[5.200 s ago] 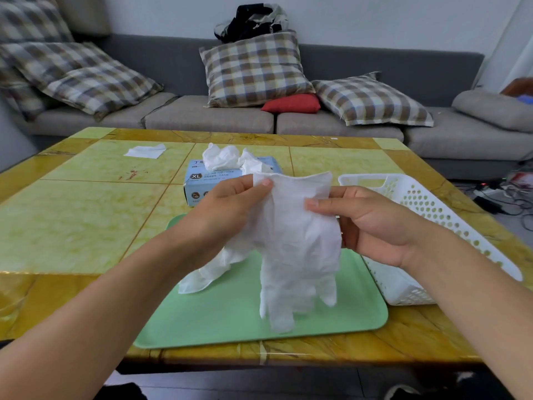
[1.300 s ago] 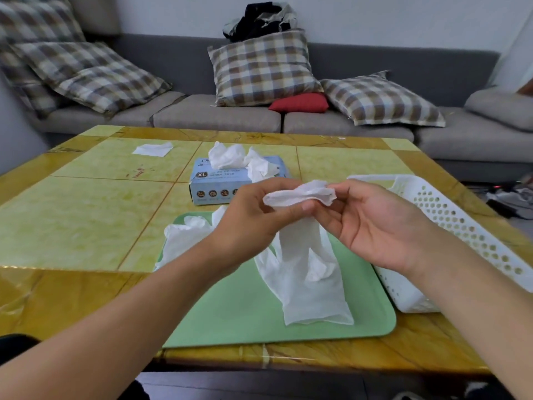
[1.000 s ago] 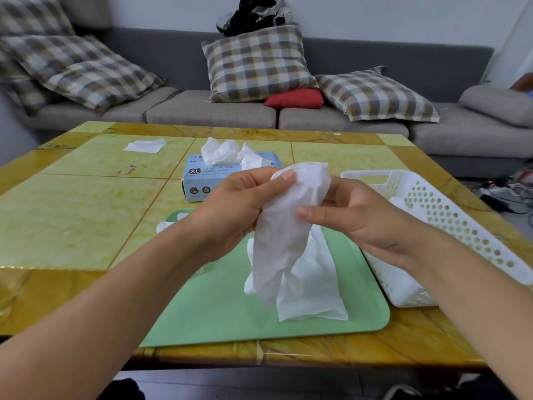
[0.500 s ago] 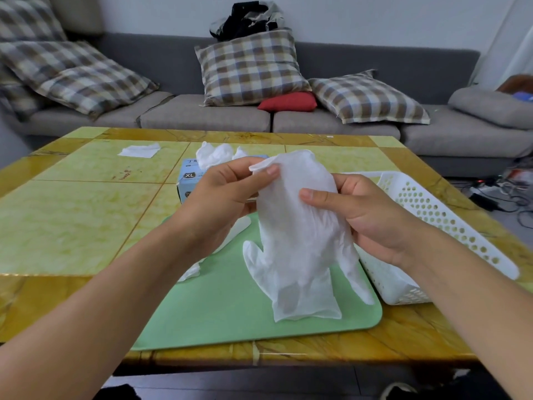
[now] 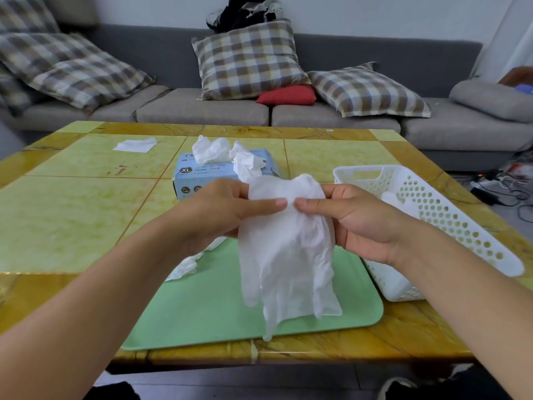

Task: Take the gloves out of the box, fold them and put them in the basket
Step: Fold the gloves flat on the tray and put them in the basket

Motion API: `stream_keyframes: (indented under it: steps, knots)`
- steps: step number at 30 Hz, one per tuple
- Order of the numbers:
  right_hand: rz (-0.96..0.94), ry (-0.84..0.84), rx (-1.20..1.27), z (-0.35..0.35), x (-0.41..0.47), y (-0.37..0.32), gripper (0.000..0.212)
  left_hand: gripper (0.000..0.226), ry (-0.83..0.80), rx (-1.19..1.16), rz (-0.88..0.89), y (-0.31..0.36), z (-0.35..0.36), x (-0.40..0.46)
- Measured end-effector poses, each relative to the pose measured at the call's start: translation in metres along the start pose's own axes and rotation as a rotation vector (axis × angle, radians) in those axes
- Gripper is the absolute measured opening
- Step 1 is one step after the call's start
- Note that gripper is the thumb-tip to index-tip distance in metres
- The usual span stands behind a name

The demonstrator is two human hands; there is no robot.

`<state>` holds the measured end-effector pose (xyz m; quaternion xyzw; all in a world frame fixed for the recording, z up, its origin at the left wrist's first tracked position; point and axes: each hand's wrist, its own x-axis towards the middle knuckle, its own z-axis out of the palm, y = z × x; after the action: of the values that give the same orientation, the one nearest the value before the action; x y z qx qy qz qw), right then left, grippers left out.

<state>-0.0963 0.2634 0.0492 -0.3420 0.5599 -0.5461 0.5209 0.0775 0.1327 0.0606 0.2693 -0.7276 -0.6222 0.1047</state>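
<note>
Sofa (image 5: pixel 202 111): grey, along the 12 o'clock edge of the view, carrying plaid cushions (image 5: pixel 248 59) and one small red cushion (image 5: pixel 287 95).

Bench (image 5: pixel 66 209): yellow-green tiled top with amber borders, filling the middle of the view.

Tray (image 5: pixel 207 307): pale green, flat on the bench at 6 o'clock, near the front edge.

Basket (image 5: pixel 450 209): white, perforated walls, on the bench at 3 o'clock, just beside the tray's right edge; something white lies inside, too little of it visible to tell what.

Box (image 5: pixel 202 174): light blue, marked XL, at 12 o'clock behind the tray, with crumpled white gloves (image 5: pixel 210 150) sticking up out of its top opening.

Held glove (image 5: pixel 288 249): white, thin, hanging fingers-down above the tray, its upper edge bunched between both hands.

Left hand (image 5: pixel 222 212): closed on the held glove's upper edge from the 9 o'clock side, thumb on the front.

Right hand (image 5: pixel 354 220): closed on the same edge from the 3 o'clock side, thumb tip nearly meeting the left thumb.

Loose glove (image 5: pixel 184 268): white, crumpled, on the tray's left part at 9 o'clock, partly behind the left forearm.

Tissue (image 5: pixel 135 145): white, folded flat, at 11 o'clock on the bench, well apart from the box.
</note>
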Motion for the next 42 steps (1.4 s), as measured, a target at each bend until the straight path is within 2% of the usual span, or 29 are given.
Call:
stream_keyframes:
  steps: [3, 5, 6, 8, 10, 12, 14, 16, 19, 21, 24, 27, 30, 39, 42]
  knots:
    - [0.095, 0.072, -0.059, -0.006, 0.015, 0.011, 0.027, 0.021, 0.080, 0.018, -0.103, -0.018, -0.002, 0.015]
    - [0.033, 0.136, -0.072, -0.006, 0.023, 0.009, 0.025, 0.015, 0.169, 0.008, -0.035, -0.019, 0.001, 0.024]
    - [-0.076, 0.178, -0.068, -0.007, 0.024, 0.003, 0.023, 0.012, 0.214, -0.021, 0.070, -0.014, 0.003, 0.027]
    - [-0.423, 0.233, -0.065, -0.007, 0.020, -0.017, 0.020, 0.012, 0.300, -0.035, 0.386, 0.006, 0.004, 0.026]
    - [-0.764, 0.222, -0.138, -0.007, 0.007, -0.037, 0.022, 0.018, 0.361, 0.114, 0.736, 0.028, 0.001, 0.019]
    - [-0.895, 0.233, -0.337, -0.010, -0.001, -0.039, 0.025, 0.027, 0.424, 0.335, 0.934, 0.032, -0.001, 0.016]
    - [-0.730, 0.263, -0.497, -0.018, 0.002, -0.020, 0.033, 0.039, 0.445, 0.459, 0.871, 0.013, -0.001, 0.021]
    - [-0.450, 0.261, -0.714, -0.020, 0.007, 0.003, 0.033, 0.043, 0.335, 0.566, 0.657, -0.017, 0.003, 0.028]
    - [-0.198, 0.048, -1.285, -0.026, 0.014, 0.031, 0.028, 0.036, 0.121, 0.748, 0.482, -0.060, 0.005, 0.034]
    - [-0.104, -0.065, -1.485, -0.025, 0.017, 0.040, 0.030, 0.033, 0.042, 0.776, 0.437, -0.077, 0.007, 0.033]
    - [-0.044, -0.115, -1.560, -0.023, 0.016, 0.041, 0.032, 0.026, 0.024, 0.794, 0.425, -0.082, 0.010, 0.029]
    - [-0.020, -0.139, -1.575, -0.026, 0.012, 0.036, 0.034, 0.022, 0.001, 0.847, 0.488, -0.078, 0.014, 0.027]
    - [0.004, -0.173, -1.515, -0.028, 0.009, 0.030, 0.038, 0.022, -0.067, 0.874, 0.510, -0.077, 0.021, 0.024]
    - [0.080, -0.289, -1.504, -0.034, 0.003, 0.031, 0.022, 0.017, -0.224, 1.047, 0.475, -0.082, 0.020, 0.014]
    - [0.130, -0.318, -1.552, -0.032, 0.001, 0.030, 0.036, 0.021, -0.245, 1.030, 0.453, -0.082, 0.017, 0.013]
